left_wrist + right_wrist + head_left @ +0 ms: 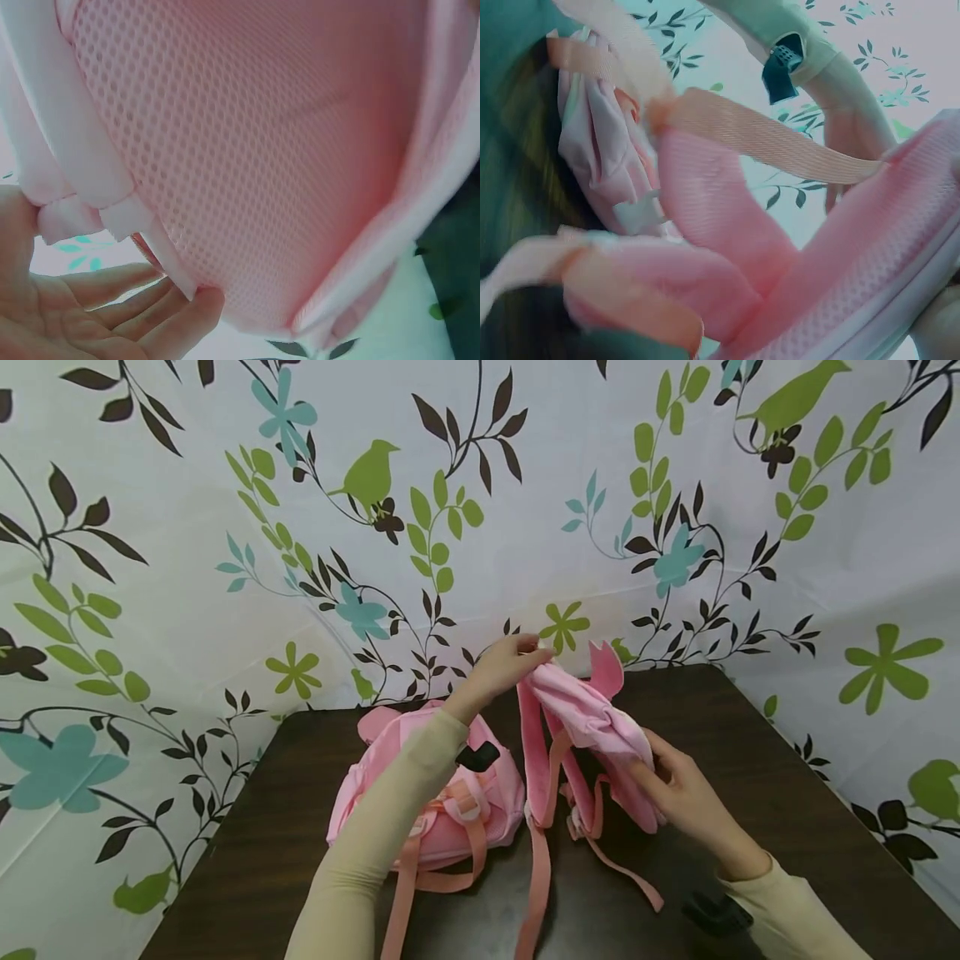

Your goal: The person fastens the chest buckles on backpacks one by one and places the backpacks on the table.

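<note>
Above the table, both hands hold a small pink backpack [581, 706] tilted, its straps hanging toward me. My left hand [504, 667] pinches its far upper end. In the left wrist view, the fingers of the left hand [112, 319] meet the edge of the pink mesh back panel [225, 150]. My right hand [686, 785] grips the near right edge, thumb on one side. Padded shoulder straps [705, 180] with peach webbing dangle in the right wrist view. A second pink backpack [412, 735] lies on the table, partly behind my left forearm.
The dark wooden table [262, 827] runs back to a white cloth backdrop [510, 543] printed with leaves, birds and flowers. Loose webbing [405, 902] from the lying backpack trails toward the near edge. Dark wrist devices [478, 757] sit at both sleeves.
</note>
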`<state>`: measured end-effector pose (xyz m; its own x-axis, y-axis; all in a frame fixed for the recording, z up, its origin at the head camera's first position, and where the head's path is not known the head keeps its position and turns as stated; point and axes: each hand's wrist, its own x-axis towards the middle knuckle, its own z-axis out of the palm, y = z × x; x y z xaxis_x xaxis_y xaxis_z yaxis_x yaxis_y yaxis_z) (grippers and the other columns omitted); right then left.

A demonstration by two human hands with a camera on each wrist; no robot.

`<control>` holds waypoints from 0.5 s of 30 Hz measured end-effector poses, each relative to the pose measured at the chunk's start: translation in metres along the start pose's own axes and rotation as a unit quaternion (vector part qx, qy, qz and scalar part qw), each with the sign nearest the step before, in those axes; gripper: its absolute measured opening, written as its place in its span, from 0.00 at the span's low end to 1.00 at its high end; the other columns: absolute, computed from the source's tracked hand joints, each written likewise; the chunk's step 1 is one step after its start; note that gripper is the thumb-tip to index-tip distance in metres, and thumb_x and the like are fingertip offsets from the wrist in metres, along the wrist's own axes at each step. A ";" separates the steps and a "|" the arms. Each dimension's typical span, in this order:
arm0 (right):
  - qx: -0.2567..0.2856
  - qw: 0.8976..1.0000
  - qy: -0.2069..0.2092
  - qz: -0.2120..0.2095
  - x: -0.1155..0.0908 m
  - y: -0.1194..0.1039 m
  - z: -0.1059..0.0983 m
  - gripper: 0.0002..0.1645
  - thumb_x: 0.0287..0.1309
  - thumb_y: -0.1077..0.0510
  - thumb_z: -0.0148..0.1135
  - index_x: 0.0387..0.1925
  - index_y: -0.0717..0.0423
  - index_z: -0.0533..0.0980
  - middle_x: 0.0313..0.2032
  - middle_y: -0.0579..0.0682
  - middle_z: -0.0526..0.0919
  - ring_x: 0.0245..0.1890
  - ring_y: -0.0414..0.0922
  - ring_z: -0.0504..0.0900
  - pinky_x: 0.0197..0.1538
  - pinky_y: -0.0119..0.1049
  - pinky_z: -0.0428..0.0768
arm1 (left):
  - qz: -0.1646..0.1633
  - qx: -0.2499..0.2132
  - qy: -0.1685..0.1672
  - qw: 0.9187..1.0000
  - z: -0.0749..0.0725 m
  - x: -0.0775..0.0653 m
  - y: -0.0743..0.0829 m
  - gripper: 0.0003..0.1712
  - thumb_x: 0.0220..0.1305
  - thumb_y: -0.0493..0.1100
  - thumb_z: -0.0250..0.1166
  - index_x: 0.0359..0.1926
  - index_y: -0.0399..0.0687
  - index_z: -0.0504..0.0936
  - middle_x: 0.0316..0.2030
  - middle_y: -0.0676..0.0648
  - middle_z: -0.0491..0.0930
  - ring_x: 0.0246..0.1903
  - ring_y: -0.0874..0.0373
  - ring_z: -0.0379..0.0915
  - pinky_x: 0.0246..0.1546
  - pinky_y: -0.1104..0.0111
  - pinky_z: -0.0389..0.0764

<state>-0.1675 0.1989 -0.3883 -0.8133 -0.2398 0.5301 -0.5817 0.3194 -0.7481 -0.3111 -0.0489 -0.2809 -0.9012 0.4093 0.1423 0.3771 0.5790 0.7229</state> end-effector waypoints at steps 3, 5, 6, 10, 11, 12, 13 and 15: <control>0.021 1.000 0.015 0.014 0.001 0.000 0.001 0.26 0.70 0.69 0.53 0.68 0.66 0.67 0.51 0.44 0.78 0.41 0.38 0.79 0.41 0.29 0.81 | -0.002 -0.025 0.004 1.000 -0.005 -0.002 0.007 0.39 0.73 0.58 0.57 0.77 0.46 0.60 0.67 0.41 0.72 0.67 0.49 0.67 0.65 0.55 0.69; 0.049 0.998 0.020 0.034 0.001 -0.001 0.002 0.24 0.73 0.66 0.51 0.67 0.67 0.66 0.49 0.43 0.78 0.40 0.39 0.79 0.40 0.30 0.81 | -0.007 -0.045 0.005 0.999 -0.007 -0.003 0.011 0.41 0.74 0.59 0.56 0.78 0.48 0.56 0.67 0.40 0.72 0.67 0.49 0.67 0.64 0.54 0.70; 0.070 0.996 0.024 0.043 0.001 -0.002 0.003 0.23 0.74 0.65 0.50 0.66 0.68 0.67 0.51 0.44 0.78 0.42 0.40 0.79 0.42 0.31 0.81 | -0.006 -0.052 0.008 0.999 -0.007 -0.004 0.013 0.41 0.74 0.59 0.56 0.79 0.48 0.55 0.67 0.40 0.72 0.66 0.49 0.68 0.64 0.54 0.70; 0.188 0.980 0.032 0.057 0.002 -0.003 0.006 0.18 0.77 0.64 0.45 0.63 0.66 0.66 0.50 0.51 0.75 0.45 0.41 0.76 0.45 0.31 0.80 | 0.012 -0.058 0.016 0.998 -0.003 -0.004 0.017 0.38 0.75 0.59 0.54 0.77 0.48 0.58 0.66 0.42 0.73 0.66 0.51 0.68 0.64 0.55 0.71; 0.213 0.975 0.035 0.055 0.002 -0.003 0.007 0.18 0.78 0.64 0.44 0.63 0.65 0.66 0.51 0.51 0.75 0.47 0.41 0.76 0.47 0.31 0.79 | 0.020 -0.054 0.019 0.998 -0.001 -0.004 0.018 0.37 0.75 0.59 0.53 0.77 0.47 0.60 0.66 0.43 0.73 0.66 0.51 0.68 0.64 0.56 0.70; 0.236 0.970 0.036 0.051 0.003 -0.003 0.008 0.18 0.78 0.64 0.43 0.64 0.64 0.65 0.53 0.51 0.74 0.49 0.41 0.75 0.49 0.30 0.78 | 0.025 -0.050 0.021 0.998 0.001 -0.003 0.018 0.37 0.75 0.60 0.53 0.76 0.47 0.62 0.67 0.44 0.73 0.66 0.51 0.68 0.65 0.56 0.70; 0.247 0.967 0.037 0.050 0.003 -0.004 0.008 0.19 0.78 0.64 0.43 0.65 0.62 0.64 0.54 0.52 0.72 0.50 0.41 0.74 0.50 0.30 0.78 | 0.031 -0.046 0.023 0.998 0.003 -0.003 0.018 0.36 0.75 0.61 0.52 0.75 0.47 0.63 0.67 0.45 0.73 0.66 0.52 0.68 0.65 0.57 0.69; 0.254 0.965 0.042 0.048 0.005 -0.004 0.009 0.22 0.77 0.65 0.44 0.68 0.60 0.61 0.58 0.52 0.70 0.53 0.41 0.72 0.53 0.29 0.76 | 0.038 -0.034 0.032 0.998 0.007 -0.001 0.017 0.35 0.76 0.62 0.50 0.74 0.48 0.67 0.66 0.46 0.73 0.66 0.53 0.68 0.66 0.57 0.68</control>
<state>-0.1692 0.1885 -0.3860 -0.8740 -0.1497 0.4622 -0.4402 -0.1588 -0.8838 -0.3022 -0.0342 -0.2735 -0.8827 0.4042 0.2396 0.4321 0.4981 0.7518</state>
